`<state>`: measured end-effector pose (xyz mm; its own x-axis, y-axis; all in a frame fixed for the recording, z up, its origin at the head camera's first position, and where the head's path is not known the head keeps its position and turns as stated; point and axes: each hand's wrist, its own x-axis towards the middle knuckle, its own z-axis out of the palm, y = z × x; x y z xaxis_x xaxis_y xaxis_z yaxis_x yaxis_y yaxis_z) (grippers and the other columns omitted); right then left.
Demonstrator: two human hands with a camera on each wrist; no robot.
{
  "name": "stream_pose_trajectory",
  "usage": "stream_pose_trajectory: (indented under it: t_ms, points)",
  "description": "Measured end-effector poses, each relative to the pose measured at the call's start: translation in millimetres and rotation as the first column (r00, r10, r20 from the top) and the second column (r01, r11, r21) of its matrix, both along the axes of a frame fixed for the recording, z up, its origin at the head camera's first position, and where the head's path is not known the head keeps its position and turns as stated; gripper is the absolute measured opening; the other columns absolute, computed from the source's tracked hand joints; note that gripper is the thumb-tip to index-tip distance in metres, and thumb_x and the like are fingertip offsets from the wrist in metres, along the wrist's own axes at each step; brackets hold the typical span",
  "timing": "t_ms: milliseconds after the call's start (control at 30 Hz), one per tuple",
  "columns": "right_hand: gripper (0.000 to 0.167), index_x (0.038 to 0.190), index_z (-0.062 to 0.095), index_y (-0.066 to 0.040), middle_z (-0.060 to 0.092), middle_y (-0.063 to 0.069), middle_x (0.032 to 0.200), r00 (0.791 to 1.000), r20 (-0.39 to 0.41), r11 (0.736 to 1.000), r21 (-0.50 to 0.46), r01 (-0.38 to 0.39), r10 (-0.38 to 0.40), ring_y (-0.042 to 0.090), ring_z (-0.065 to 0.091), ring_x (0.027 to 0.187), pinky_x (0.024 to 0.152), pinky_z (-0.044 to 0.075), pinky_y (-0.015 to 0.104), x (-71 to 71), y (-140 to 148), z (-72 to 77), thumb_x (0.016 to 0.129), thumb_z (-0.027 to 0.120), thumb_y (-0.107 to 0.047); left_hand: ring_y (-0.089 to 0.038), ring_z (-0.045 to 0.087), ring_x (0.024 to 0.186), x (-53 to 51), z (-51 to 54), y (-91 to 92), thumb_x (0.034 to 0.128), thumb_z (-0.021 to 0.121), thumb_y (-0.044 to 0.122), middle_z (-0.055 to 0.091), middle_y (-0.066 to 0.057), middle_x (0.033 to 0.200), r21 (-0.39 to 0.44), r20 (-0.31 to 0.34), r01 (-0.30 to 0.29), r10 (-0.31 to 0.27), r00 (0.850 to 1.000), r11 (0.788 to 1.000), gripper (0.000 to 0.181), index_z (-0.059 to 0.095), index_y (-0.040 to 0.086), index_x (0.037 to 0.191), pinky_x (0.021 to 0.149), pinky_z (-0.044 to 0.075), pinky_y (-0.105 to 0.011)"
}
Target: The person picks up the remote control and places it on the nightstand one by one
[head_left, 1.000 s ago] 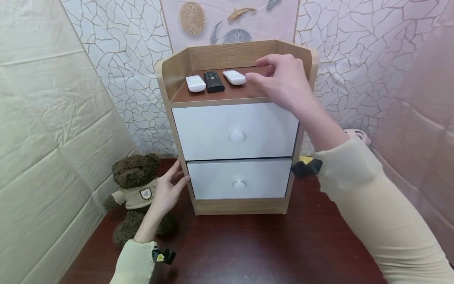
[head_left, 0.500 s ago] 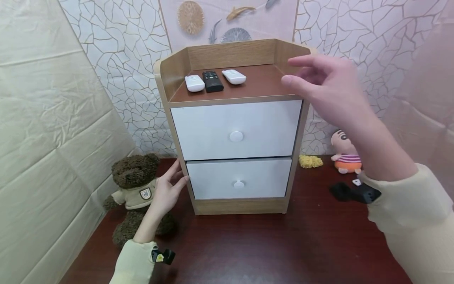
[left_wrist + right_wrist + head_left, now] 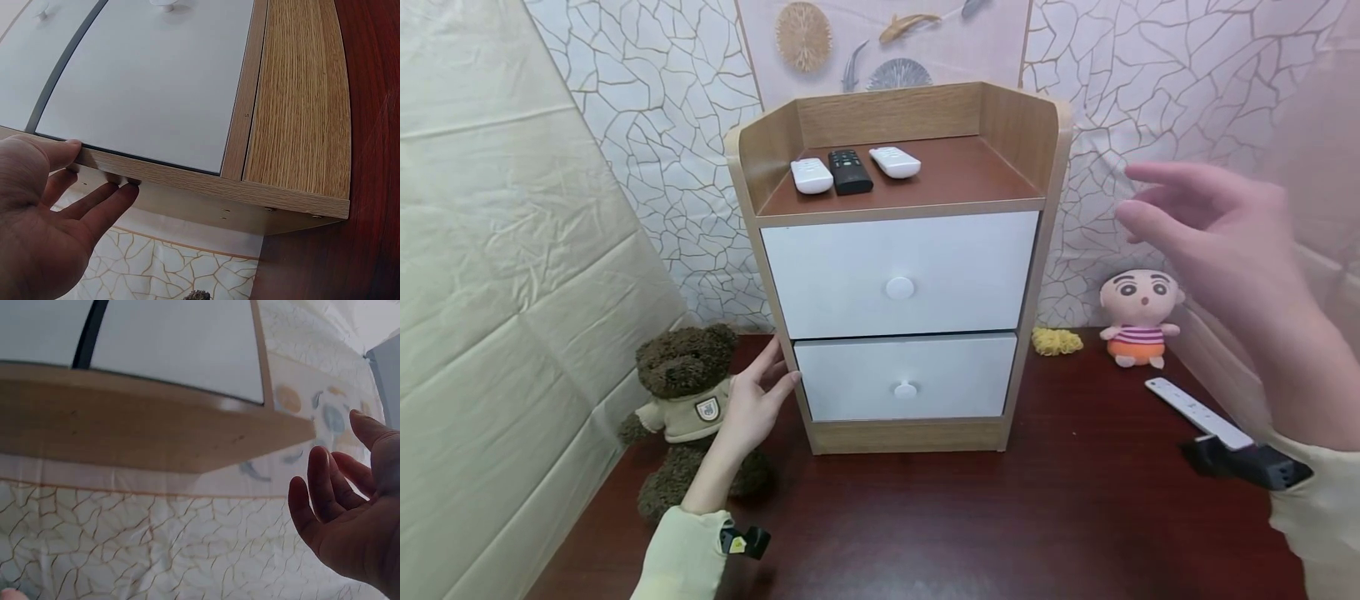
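Observation:
A small wood-grain cabinet (image 3: 910, 435) with two white drawers stands in the middle of the head view, both drawers pushed in. My left hand (image 3: 758, 406) touches the cabinet's left edge, thumb at the front and fingers along the outer side, as the left wrist view also shows. On the brown top shelf lie a white remote control (image 3: 812, 177), a black remote control (image 3: 850, 172) and another white remote control (image 3: 895, 162). Off to the right of the cabinet, my right hand (image 3: 1232, 258) hangs in the air with loosely bent fingers, holding nothing.
A brown teddy bear (image 3: 688, 408) sits left of the cabinet, beside my left forearm. On the right of the dark red table (image 3: 925, 525) are a yellow tangled bundle (image 3: 1057, 341), a plush doll (image 3: 1138, 317) and a long white remote control (image 3: 1195, 411), partly covered by the wrist camera.
My right hand has moved away from the top shelf to the right, uncovering the doll, the yellow bundle and the long remote control. The left hand and the shelf's remote controls stay put.

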<state>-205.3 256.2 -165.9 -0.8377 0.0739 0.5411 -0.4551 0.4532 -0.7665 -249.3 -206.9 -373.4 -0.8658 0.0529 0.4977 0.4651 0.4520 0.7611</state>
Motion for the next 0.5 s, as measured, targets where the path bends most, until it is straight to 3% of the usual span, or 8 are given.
stream_pose_trajectory:
  t_ms: [267,500]
  points:
    - [0.045,0.138,0.069,-0.024,0.069,-0.025,0.095,0.994,-0.005,0.994,0.01,0.112,-0.112,-0.007,0.064,0.086,0.071,0.044,0.004,2.2,39,-32.3,0.095,0.077,-0.017,-0.036,0.061,0.125,0.0,1.3,0.1,0.0992,0.068,0.003,0.051,-0.02,0.15,0.002,-0.004,-0.003,0.003,1.0,1.0,0.068,0.036,0.005,0.159,0.093,0.054,-0.051]
    - [0.046,0.142,0.065,-0.02,0.068,-0.031,0.096,0.993,0.024,0.993,-0.001,0.119,-0.119,-0.013,0.064,0.082,0.072,0.044,0.002,-7.7,81,-72.9,0.097,0.073,-0.013,-0.035,0.061,0.125,0.1,0.7,-0.3,0.0993,0.068,0.004,0.05,-0.019,0.151,-0.008,0.003,-0.01,0.01,1.0,1.0,0.068,0.036,0.006,0.159,0.092,0.054,-0.051]
